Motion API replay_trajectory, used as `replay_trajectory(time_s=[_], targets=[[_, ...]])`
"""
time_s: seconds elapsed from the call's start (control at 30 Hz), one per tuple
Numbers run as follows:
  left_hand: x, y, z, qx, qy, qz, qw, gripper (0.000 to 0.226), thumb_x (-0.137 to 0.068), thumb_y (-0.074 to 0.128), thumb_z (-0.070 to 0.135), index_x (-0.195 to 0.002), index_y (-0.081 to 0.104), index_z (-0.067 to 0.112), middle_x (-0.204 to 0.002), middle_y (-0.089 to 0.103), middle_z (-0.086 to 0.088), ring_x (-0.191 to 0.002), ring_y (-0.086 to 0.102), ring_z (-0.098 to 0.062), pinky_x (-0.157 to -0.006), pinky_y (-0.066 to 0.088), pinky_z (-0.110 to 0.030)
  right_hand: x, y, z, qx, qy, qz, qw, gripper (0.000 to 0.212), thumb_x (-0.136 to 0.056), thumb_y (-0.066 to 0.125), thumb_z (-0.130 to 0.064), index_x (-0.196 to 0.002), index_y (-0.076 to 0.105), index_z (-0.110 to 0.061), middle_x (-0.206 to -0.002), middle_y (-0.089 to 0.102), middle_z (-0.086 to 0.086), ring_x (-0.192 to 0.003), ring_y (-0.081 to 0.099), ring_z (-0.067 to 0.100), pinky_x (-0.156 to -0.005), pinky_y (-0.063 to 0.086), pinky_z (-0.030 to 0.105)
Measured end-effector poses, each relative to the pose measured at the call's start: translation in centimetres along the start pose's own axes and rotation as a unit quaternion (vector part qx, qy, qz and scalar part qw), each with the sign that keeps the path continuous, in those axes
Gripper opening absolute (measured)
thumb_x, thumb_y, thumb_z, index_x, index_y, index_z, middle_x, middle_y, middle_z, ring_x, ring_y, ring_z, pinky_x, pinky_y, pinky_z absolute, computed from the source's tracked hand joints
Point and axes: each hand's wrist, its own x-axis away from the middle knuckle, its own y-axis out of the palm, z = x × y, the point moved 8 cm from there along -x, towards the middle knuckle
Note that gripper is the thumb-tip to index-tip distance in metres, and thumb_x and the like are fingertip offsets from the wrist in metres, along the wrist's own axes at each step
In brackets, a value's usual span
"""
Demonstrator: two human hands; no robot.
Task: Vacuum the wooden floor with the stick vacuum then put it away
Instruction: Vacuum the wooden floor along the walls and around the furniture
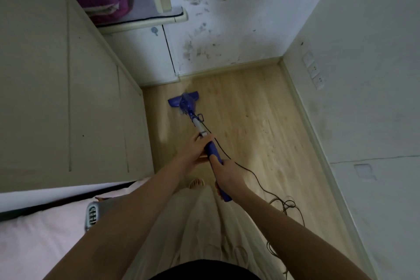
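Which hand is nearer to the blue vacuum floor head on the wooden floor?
Left. The left hand grips the stick higher up, by the grey tube, closer to the blue vacuum floor head. The right hand holds the blue handle behind it, farther back.

Bare forearms, a black top, pale loose trousers, one sandal.

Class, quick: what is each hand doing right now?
Left hand: grips the stick vacuum on its upper tube.
Right hand: grips the vacuum's blue handle.
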Motion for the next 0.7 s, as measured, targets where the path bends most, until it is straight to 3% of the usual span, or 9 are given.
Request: replay_trajectory(time_s=[0.2, 0.3, 0.47, 0.63, 0.7], targets=[[-2.4, -2.8, 3.3, 0.035, 0.014, 0.043, 0.998, 0.054, -0.084, 0.071, 0.037, -0.132, 0.052, 0.021, -0.115, 0.062, -0.009, -0.085, 0.062, -0.016, -0.053, 0.051, -0.022, -3.4, 1.3, -3.9, -0.001, -0.006, 0.013, 1.0, 0.039, -0.097, 0.042, -0.048, -0.075, 0.047, -0.017, -0.066, 0.053, 0.002, -0.051, 0.048, 0.014, -0.053, 0.045, 0.029], [-3.8, -3.8, 5.0, 0.035, 0.019, 0.047, 0.998, 0.055, -0.083, 0.072, 0.035, -0.133, 0.053, 0.021, -0.12, 0.062, -0.011, -0.084, 0.062, -0.016, -0.05, 0.051, -0.02, -4.9, 1.5, -5.8, 0.008, -0.007, 0.015, 1.0, 0.038, -0.098, 0.041, -0.048, -0.078, 0.047, -0.017, -0.067, 0.054, 0.003, -0.049, 0.05, 0.015, -0.048, 0.046, 0.027], [-5.6, -4.5, 6.7, 0.023, 0.011, 0.042, 0.999, 0.06, -0.082, 0.074, 0.034, -0.134, 0.05, 0.017, -0.128, 0.059, -0.016, -0.083, 0.062, -0.018, -0.059, 0.052, -0.027, -6.5, 1.2, -7.4, 0.014, 0.0, 0.016, 1.0, 0.04, -0.099, 0.04, -0.049, -0.081, 0.048, -0.014, -0.065, 0.055, 0.004, -0.043, 0.049, 0.014, -0.043, 0.045, 0.024], [-6.6, -4.6, 7.2, 0.02, 0.012, 0.032, 0.999, 0.059, -0.081, 0.075, 0.032, -0.133, 0.05, 0.015, -0.122, 0.061, -0.014, -0.082, 0.064, -0.018, -0.058, 0.054, -0.028, -6.9, 1.1, -7.6, 0.001, 0.018, -0.003, 1.0, 0.042, -0.099, 0.041, -0.051, -0.083, 0.047, -0.013, -0.063, 0.056, 0.004, -0.042, 0.05, 0.014, -0.045, 0.046, 0.024], [-6.7, -4.7, 7.0, 0.026, 0.012, 0.031, 0.999, 0.059, -0.081, 0.075, 0.03, -0.132, 0.05, 0.015, -0.111, 0.062, -0.012, -0.082, 0.063, -0.018, -0.058, 0.054, -0.028, -6.9, 1.3, -7.3, -0.01, 0.03, -0.013, 0.999, 0.044, -0.097, 0.044, -0.055, -0.087, 0.049, -0.012, -0.064, 0.056, 0.004, -0.044, 0.051, 0.014, -0.046, 0.047, 0.024]])
